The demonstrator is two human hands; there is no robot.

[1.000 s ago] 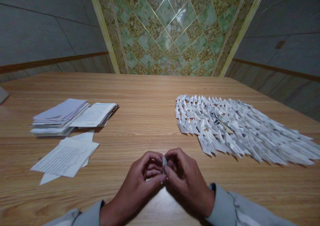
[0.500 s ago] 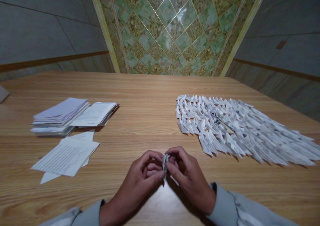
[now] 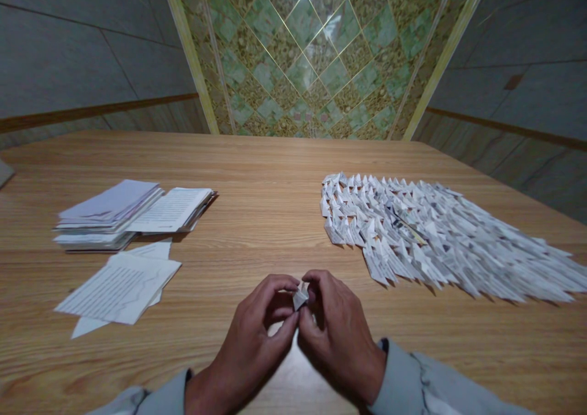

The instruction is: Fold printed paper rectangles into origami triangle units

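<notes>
A small folded piece of printed paper (image 3: 301, 294) is pinched between the fingertips of both my hands, just above the wooden table (image 3: 270, 219) near its front edge. My left hand (image 3: 257, 341) grips it from the left with thumb and fingers curled. My right hand (image 3: 337, 335) presses against it from the right, fingers closed. Both wrists wear grey sleeves.
A wide spread of several folded paper triangles (image 3: 431, 238) lies in rows at the right. At the left sits a stack of printed sheets (image 3: 114, 216), with loose cut sheets (image 3: 121, 286) in front of it. A tiled wall rises behind the table.
The folded piece has been turned and reshaped between my fingertips; it now shows a small triangular face. Both hands have stayed at the same spot.
</notes>
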